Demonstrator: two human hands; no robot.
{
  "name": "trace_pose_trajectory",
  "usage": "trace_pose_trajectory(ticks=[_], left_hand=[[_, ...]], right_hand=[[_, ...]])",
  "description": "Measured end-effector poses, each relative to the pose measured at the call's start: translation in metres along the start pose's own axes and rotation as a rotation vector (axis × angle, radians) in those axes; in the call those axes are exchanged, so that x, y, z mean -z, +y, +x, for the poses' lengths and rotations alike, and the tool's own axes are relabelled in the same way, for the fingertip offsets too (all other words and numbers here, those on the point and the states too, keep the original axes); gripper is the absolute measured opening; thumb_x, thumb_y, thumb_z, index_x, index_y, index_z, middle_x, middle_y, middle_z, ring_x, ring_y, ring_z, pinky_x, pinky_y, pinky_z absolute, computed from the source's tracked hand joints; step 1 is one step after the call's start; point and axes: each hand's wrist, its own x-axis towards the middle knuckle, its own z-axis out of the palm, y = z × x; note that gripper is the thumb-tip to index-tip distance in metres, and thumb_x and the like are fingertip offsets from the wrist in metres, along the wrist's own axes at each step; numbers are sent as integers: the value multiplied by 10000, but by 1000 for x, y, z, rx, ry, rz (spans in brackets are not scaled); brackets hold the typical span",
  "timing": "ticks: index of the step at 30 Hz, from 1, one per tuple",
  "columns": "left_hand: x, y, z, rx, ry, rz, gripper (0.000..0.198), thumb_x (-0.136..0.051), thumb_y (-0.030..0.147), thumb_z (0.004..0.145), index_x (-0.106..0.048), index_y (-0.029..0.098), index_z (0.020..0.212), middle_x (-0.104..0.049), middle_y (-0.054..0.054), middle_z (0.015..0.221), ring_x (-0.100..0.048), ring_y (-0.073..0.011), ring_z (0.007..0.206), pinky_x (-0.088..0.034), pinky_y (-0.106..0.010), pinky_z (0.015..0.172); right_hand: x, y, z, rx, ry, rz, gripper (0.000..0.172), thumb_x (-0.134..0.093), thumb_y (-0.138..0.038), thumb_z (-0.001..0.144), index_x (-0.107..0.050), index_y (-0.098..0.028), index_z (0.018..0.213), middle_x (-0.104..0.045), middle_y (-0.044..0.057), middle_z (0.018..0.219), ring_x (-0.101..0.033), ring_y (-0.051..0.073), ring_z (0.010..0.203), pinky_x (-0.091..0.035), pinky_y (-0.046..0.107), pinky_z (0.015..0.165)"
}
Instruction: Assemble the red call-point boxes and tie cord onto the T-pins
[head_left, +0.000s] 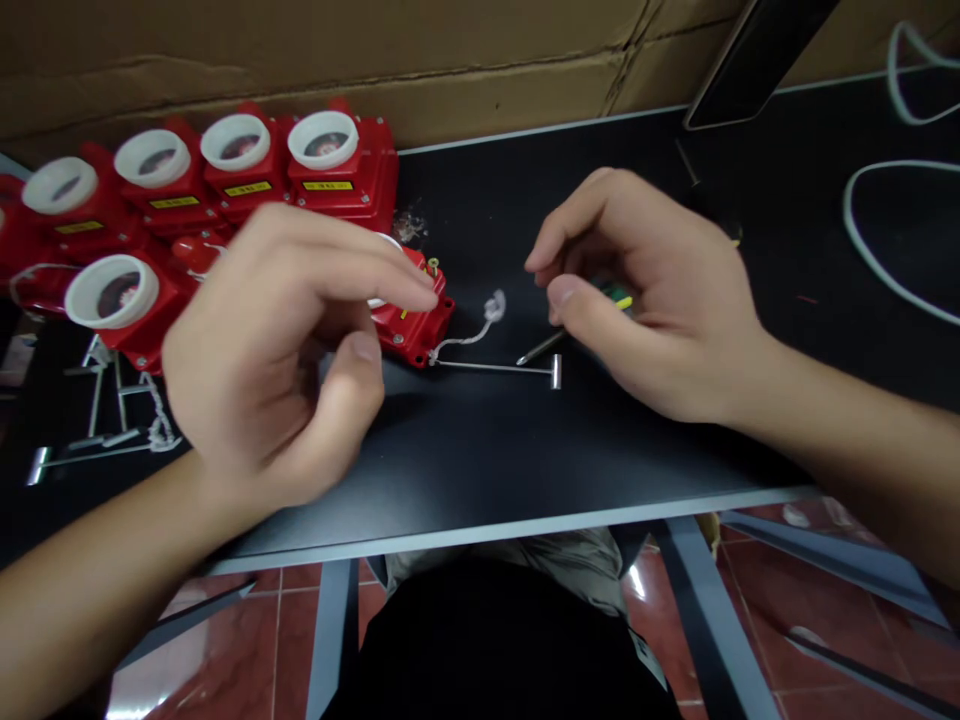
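My left hand (277,350) is raised above the dark table, its fingers bent and the thumb apart, with nothing visible in it. Behind it, partly hidden, lies a red housing (420,335) with a screw standing out of its top. A white cord with a knotted end (493,306) and a thin metal rod with a small cross-piece (556,372) extend from its corner. Over on the right, my right hand (645,290) hovers with loosely curled fingers, a gap between thumb and fingertips. Below it a screwdriver (541,347) with a green and yellow handle is partly covered.
Several red housings with white round collars (324,140) stand at the back left. More metal rods (97,452) and cord lie at the left. A dark upright panel (757,60) and a white cable (862,240) are at the right. Cardboard (450,60) lines the back.
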Motion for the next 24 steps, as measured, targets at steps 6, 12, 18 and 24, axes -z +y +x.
trace_pose_trajectory(ticks=[6, 12, 18, 24], left_hand=[[8, -18, 12, -256, -95, 381, 364, -656, 164, 1007, -726, 271, 1347, -814, -59, 1392, -762, -371, 1264, -627, -673, 1113], [-3, -35, 13, -129, -319, 393, 571, -691, 292, 1038, -607, 257, 1602, -685, -180, 1599, -649, -495, 1484, -566, -787, 1239], [-4, -38, 11, -127, -362, 362, 550, -649, 282, 1084, -565, 291, 1628, -675, -166, 1607, -634, -455, 1478, -581, -748, 1245], [-3, -38, 12, -134, -363, 330, 548, -632, 244, 1079, -593, 190, 1624, -669, -225, 1588, -634, -457, 1498, -567, -722, 1253]], right_hand=[[13, 10, 2, 238, -282, -392, 92, -710, -259, 1066, -755, -186, 1099, -732, 92, 1089, -684, 225, 947, -543, 398, 860], [1, 22, -3, 350, -510, -488, 136, -720, -249, 1106, -741, -166, 1000, -724, 84, 1007, -590, 231, 946, -503, 397, 911], [1, 7, -1, 345, -559, -162, 137, -733, -116, 1037, -683, -175, 923, -685, 18, 922, -584, 146, 877, -484, 285, 834], [1, -5, -9, 252, -933, 286, 164, -856, -279, 1090, -820, -153, 991, -727, 10, 901, -674, 94, 833, -505, 198, 765]])
